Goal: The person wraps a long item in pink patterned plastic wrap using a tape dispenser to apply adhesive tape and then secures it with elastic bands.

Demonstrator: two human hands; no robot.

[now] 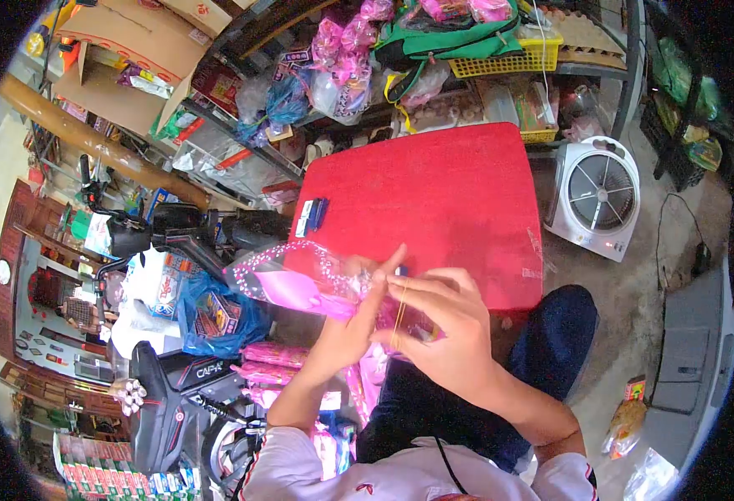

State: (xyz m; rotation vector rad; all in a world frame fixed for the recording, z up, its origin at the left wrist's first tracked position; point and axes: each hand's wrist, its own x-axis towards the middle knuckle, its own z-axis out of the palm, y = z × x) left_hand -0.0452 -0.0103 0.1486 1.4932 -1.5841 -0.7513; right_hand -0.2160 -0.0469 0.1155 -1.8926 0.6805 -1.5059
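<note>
In the head view, my left hand (354, 326) is closed round the gathered part of a clear plastic package (288, 284) with pink dots and a pink piece inside. The package points to the left, over the near left edge of the red table (425, 192). My right hand (446, 321) touches the package's gathered end beside my left hand. A thin yellow rubber band (399, 316) is stretched between the thumb and fingers of my right hand. A small dark blue box (312, 217) lies on the table's left side.
A white box fan (598, 196) stands right of the table. Pink packages (271, 363) and a blue plastic bag (217, 313) are at the lower left. A loaded shelf with a yellow basket (505, 58) runs behind the table.
</note>
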